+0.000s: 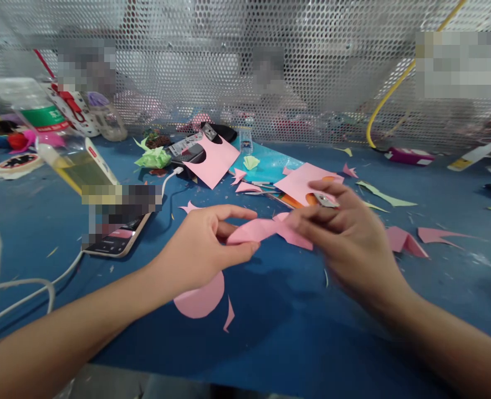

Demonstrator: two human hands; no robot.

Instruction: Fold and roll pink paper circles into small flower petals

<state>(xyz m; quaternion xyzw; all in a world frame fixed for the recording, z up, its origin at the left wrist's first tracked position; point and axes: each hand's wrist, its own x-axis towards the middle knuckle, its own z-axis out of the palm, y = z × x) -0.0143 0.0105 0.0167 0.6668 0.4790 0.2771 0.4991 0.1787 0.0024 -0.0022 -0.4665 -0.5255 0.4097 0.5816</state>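
My left hand (pixel 212 244) pinches a folded strip of pink paper (pixel 256 228) between thumb and fingers, above the blue tabletop. My right hand (pixel 345 233), slightly blurred, has its thumb and fingertips closed at the strip's right end, where the paper narrows and flares out again. A small silvery metal piece with a rivet (pixel 326 200) shows between the right fingers; it looks like part of scissors, but most of it is hidden. Below my left hand lies a pink paper disc (pixel 199 296), partly covered by the hand, with a thin pink scrap (pixel 229 316) beside it.
Pink sheets with cut-outs (pixel 214 160) lie behind the hands near a blue folder (pixel 272 158). At left are a phone (pixel 124 233) with a white cable (pixel 66 271) and a plastic bottle (pixel 41 113). Paper scraps (pixel 405 241) lie right; a perforated metal screen (pixel 229 72) stands behind.
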